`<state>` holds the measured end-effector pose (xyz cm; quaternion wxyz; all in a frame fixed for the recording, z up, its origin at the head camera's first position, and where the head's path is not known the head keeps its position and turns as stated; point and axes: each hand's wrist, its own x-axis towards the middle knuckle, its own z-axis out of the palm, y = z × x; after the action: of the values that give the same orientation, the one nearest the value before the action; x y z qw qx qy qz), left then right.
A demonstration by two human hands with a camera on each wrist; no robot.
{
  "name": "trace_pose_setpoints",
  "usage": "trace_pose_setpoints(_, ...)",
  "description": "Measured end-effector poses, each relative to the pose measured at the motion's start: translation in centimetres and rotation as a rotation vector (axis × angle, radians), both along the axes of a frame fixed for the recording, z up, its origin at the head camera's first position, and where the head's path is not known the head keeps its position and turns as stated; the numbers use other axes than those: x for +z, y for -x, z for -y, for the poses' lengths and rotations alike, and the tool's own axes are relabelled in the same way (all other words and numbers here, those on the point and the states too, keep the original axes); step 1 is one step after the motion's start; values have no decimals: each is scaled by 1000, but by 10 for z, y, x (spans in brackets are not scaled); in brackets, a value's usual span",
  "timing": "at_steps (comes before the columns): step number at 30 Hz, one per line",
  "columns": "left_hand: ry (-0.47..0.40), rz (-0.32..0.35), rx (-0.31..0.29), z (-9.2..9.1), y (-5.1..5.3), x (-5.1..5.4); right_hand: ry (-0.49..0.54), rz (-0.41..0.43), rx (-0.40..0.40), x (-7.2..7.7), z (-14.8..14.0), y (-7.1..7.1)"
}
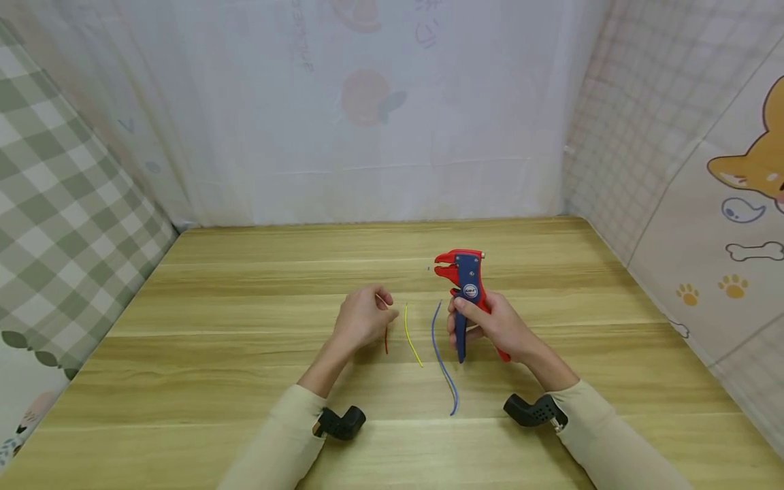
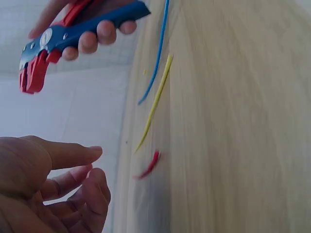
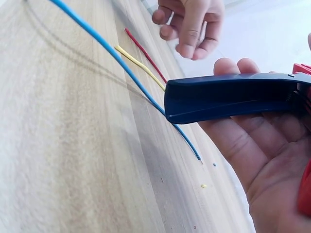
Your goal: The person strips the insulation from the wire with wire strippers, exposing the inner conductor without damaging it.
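My right hand (image 1: 503, 325) grips a red and blue wire stripper (image 1: 468, 269), its red jaws pointing left and parted. Fingers wrap the blue handle (image 3: 233, 97) in the right wrist view. My left hand (image 1: 364, 316) hovers over a short red wire (image 1: 386, 342), thumb and fingers loosely bent with nothing between them. The left wrist view shows that red wire (image 2: 149, 166) lying apart from the fingers. Between the hands lie a yellow wire (image 1: 411, 340) and a longer, curved blue wire (image 1: 435, 346). Bare metal shows at the blue wire's far end (image 3: 200, 159).
Tiny scraps lie beyond the wires: a blue bit (image 3: 215, 164) and a yellow bit (image 3: 203, 186). The wooden table (image 1: 245, 272) meets a pale printed curtain (image 1: 245, 170) at the back. Patterned cloth hangs at both sides.
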<state>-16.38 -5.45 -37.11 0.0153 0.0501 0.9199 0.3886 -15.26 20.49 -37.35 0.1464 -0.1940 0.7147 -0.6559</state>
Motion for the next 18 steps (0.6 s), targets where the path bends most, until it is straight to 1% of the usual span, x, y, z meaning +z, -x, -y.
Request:
trace_pose_setpoints(3,67,11,9,9,0,-1,-4,2,0,1,0,0)
trace_pose_setpoints(6,129,37,-18,14,-1,-6,-2,5,4,1,1,0)
trace_pose_setpoints(9,168,58,-54,14,-2,-10,0,6,6,0,1,-1)
trace_pose_setpoints(11,189,65,-67,13,-3,-11,2,4,8,-1,1,-1)
trace_pose_setpoints(18,242,51,-77,10,-6,-9,-4,2,7,-2,1,0)
